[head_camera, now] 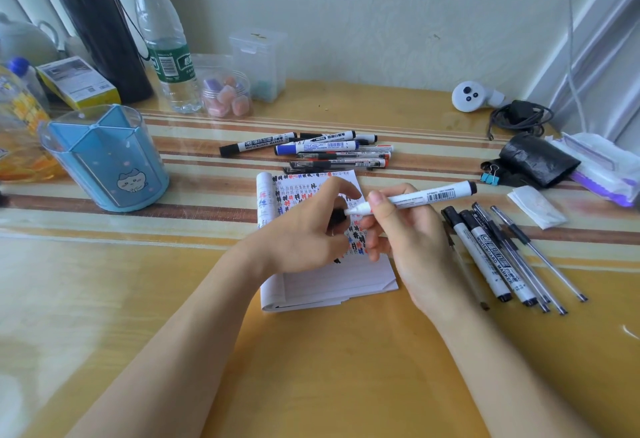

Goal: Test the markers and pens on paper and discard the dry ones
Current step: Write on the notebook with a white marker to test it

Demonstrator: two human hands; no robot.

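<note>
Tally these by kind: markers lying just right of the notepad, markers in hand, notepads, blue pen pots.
Markers right of the notepad: 2
Marker in the right hand: 1
Notepad: 1
Blue pen pot: 1
Total: 5

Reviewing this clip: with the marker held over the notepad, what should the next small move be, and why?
Probably lower the nib to the notepad's bare lower lines and draw a test mark. The right hand grips the whiteboard marker above the page, and the left hand pinches what looks like its black cap just off the nib end, so the nib seems free to write.
</note>
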